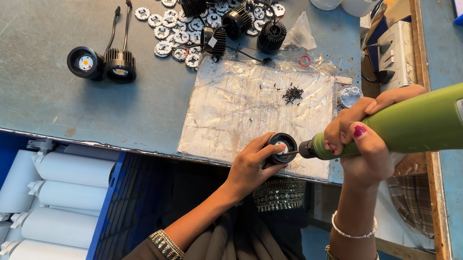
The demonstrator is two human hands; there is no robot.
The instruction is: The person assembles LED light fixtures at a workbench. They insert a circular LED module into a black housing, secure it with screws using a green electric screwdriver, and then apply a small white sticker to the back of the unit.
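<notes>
Left hand (pixel 251 163) gripping a small round black lamp housing (pixel 282 147) at lower centre on the table edge (pixel 47 106), right hand (pixel 358 139) clasping a green electric screwdriver (pixel 436 118), tip touching the housing, loose screws (pixel 292 94) above.

Black sleeves with beaded gold cuffs, silver bangles, red-painted nails.

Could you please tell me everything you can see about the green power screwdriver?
The green power screwdriver is a long, smooth cylinder, plastic by its look, with a label near its rear and a dark nose holding a thin bit. It lies nearly level, slanting in from the right. The right hand grips its front end. The bit tip meets the face of the small black round fitting held by the left hand at the table's edge.
</notes>
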